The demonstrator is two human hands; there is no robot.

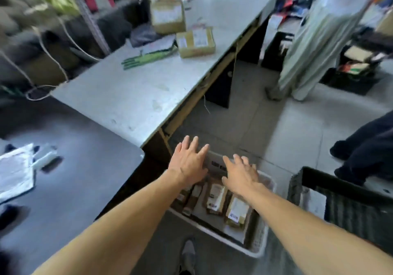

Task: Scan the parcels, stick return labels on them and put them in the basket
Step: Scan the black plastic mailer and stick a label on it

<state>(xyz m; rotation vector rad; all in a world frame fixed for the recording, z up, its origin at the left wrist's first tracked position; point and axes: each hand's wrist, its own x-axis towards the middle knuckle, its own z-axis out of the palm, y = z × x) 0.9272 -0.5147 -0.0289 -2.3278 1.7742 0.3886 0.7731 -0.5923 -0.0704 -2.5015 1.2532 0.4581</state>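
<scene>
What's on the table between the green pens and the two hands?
Nothing: in the head view the grey table is bare from the green pens to its near corner, short of the left hand and right hand.

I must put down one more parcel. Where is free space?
Free: the grey table between the green pens and its near edge. Crowded: the white plastic basket of brown parcels under the left hand and right hand.

One head-worn wide-angle view looks forward and steeply down, close over a floor basket (258, 251) beside the tabletop (131, 96).
</scene>
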